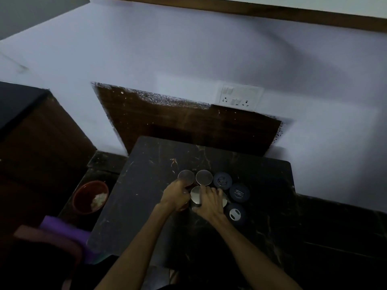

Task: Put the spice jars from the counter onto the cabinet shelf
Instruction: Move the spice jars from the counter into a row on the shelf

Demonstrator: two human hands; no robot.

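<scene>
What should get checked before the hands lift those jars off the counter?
1. Left hand holds a jar: ok, its fingers are curled round one beneath it.
2. Right hand holds the silver-lidded jar: ok, fingers wrap it.
3. Lids closed: the two silver lids behind look seated; tightness, cannot tell.
4. Nearby dark-lidded jars safe from bumps: not ok, they crowd the right hand.
5. Cabinet shelf free: cannot tell, not in view.

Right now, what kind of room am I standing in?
Most likely a home kitchen: a dark stone counter holding lidded spice jars, a wall socket panel above it, and a red bowl of food beside it.
</scene>
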